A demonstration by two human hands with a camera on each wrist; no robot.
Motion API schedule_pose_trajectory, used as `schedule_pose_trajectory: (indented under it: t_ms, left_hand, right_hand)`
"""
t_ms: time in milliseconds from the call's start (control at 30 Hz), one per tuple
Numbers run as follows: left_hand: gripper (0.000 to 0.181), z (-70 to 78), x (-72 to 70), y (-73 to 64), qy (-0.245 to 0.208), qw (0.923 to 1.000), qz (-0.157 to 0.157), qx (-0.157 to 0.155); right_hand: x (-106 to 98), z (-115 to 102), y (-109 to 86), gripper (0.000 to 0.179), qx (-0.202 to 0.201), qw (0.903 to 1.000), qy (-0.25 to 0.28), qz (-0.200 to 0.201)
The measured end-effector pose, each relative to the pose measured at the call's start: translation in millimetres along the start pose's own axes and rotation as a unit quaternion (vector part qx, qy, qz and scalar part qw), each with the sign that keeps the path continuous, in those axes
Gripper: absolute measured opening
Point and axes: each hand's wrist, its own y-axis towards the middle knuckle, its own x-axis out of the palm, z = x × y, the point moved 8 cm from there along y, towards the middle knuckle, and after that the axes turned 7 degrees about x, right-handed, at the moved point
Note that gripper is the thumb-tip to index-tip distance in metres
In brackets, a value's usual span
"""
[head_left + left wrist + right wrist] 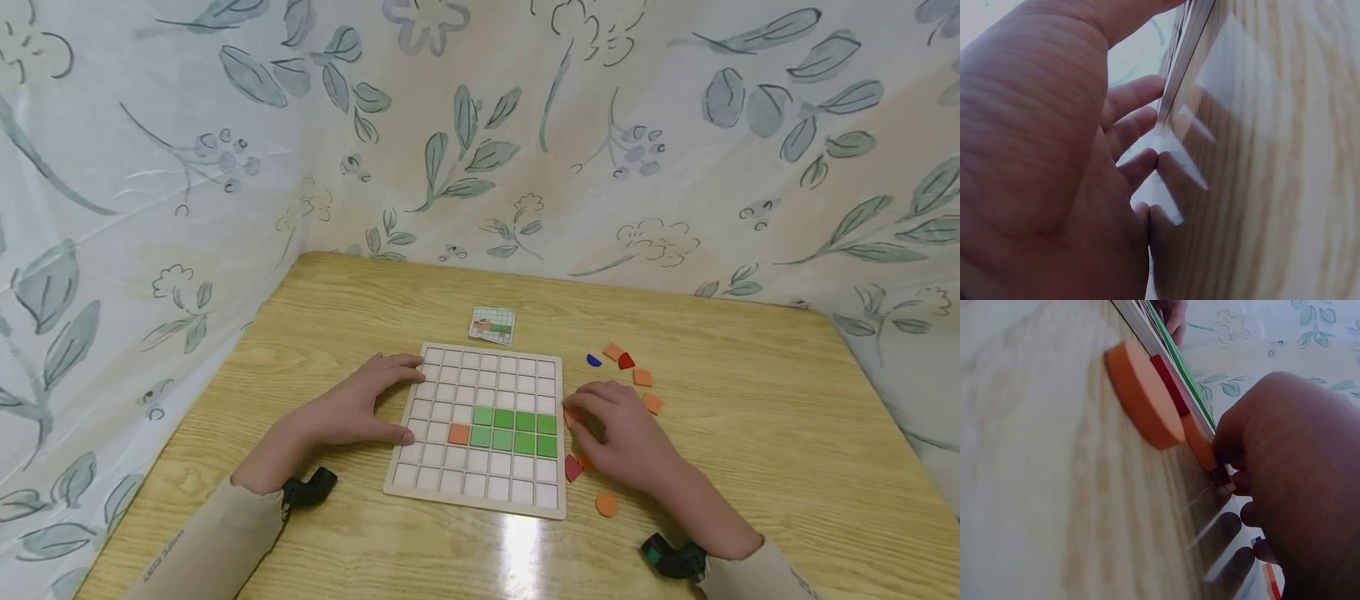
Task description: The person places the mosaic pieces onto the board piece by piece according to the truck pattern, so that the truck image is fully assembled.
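A square wooden grid board (452, 482) lies between the hands. Along its left edge rests my left hand (345, 408), thumb and fingers spread apart; in the left wrist view its fingertips are by the board's side (1185, 47). Light green tiles (481, 415), darker green tiles (526, 442) and one orange tile (458, 433) fill several cells. My right hand (618, 429) is just beyond the board's right edge, thumb and index finger pinching a small orange tile (570, 417), largely hidden by the fingers. Close below that hand are a red piece (573, 468) and an orange piece (1200, 440).
A small printed card (492, 325) with a coloured grid pattern lies behind the board. To the right are a blue piece (593, 360), a dark red piece (626, 361) and several orange squares (642, 378). An orange disc (607, 505) lies nearer the front. Patterned cloth (480, 167) surrounds the table.
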Motion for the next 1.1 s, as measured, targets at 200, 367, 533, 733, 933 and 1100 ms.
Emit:
schedule_pose_trajectory:
  t_ms: [200, 367, 533, 733, 933, 1100]
  left_hand:
    - [0.087, 2.1, -1.4, -0.2, -0.005, 1.0000, 0.000, 0.002]
    - [0.087, 1.3, -1.4, 0.3, -0.002, 1.0000, 0.003, 0.005]
    - [0.087, 0.9, -0.7, 0.0, 0.000, 0.9999, 0.004, 0.009]
    - [0.086, 1.1, -0.7, -0.6, 0.003, 0.9999, 0.003, 0.010]
    - [0.087, 1.3, -1.0, -0.6, 0.004, 0.9999, 0.003, 0.010]
    - [0.087, 1.9, -0.6, 0.5, 0.010, 0.9998, 0.003, 0.018]
  right_hand:
    - [1.2, 0.4, 0.2, 0.022, 0.005, 1.0000, -0.006, -0.004]
    - [1.8, 1.8, 0.6, 0.021, 0.009, 0.9999, -0.007, -0.004]
    - [2.1, 2.6, 0.5, 0.020, 0.015, 0.9998, -0.010, -0.002]
    - [1.7, 3.2, 1.1, 0.018, 0.021, 0.9997, -0.010, 0.000]
    - [0.1, 5.1, 1.1, 0.016, 0.030, 0.9995, 0.000, 0.011]
    - [-1.8, 4.8, -0.1, 0.017, 0.029, 0.9990, 0.012, 0.033]
